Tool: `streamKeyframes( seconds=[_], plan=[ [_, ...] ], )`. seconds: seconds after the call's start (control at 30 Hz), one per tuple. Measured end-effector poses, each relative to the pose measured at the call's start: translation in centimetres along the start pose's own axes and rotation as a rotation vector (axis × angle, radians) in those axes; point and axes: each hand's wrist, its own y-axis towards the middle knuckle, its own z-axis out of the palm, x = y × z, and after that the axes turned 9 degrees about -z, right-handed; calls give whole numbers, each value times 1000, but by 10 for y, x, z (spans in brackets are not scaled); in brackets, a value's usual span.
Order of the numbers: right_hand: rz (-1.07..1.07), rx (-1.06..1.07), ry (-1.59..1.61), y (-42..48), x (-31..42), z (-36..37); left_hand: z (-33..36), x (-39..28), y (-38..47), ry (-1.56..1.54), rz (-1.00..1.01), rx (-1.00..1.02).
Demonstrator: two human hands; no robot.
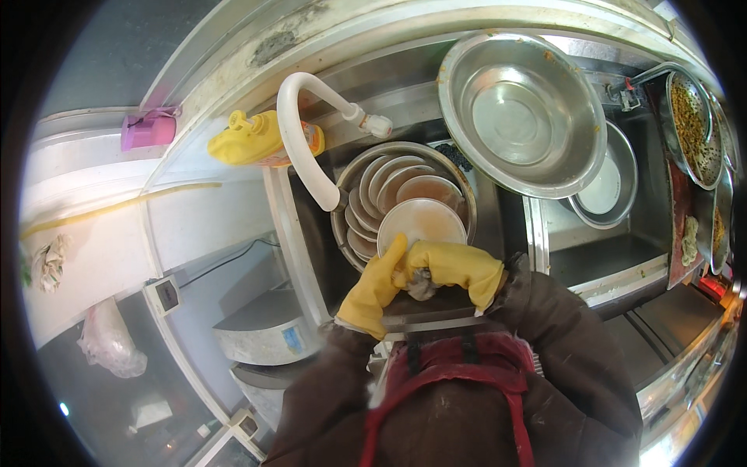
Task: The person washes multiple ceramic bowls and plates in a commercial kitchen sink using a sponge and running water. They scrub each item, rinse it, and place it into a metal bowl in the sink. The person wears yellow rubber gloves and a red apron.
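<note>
My left hand (379,286), in a yellow rubber glove, grips the near edge of a white plate (423,220), its thumb over the rim. Against the same edge is my right hand (452,265), gloved alike, holding a grey scouring pad (421,285); part of the pad is hidden by the glove. Beyond and beneath the held plate, several plates (370,187) lie overlapped in a round metal basin (471,204) standing in the sink. A white faucet hose (306,163) arches over the basin's left side. Brownish liquid or residue shows on some plates.
A large steel bowl (519,117) sits tilted across the sink divider (537,233), over a smaller metal bowl (627,187). A yellow detergent bottle (251,140) lies at the back left. At far right are colanders (694,131) with food bits and a wadded cloth (690,240).
</note>
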Motion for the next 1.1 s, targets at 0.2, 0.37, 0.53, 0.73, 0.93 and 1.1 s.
streamKeyframes(
  seconds=[0.2,0.37,0.53,0.73,0.93,1.1],
  plan=[
    [68,-26,-1371,28,-40,-66,-13,16,14,117,110,79],
    [-604,399,-1726,68,-19,-72,10,13,5,-44,136,120],
    [-210,-117,-1630,78,-34,-75,-16,18,10,-61,188,-18],
    [-78,-450,-1383,45,-71,-12,-24,29,43,333,555,-457],
    [-159,-606,-791,25,-96,12,-28,9,50,308,648,-602],
    [210,-732,243,3,-120,-40,-11,-4,41,-135,525,-427]
  ],
)
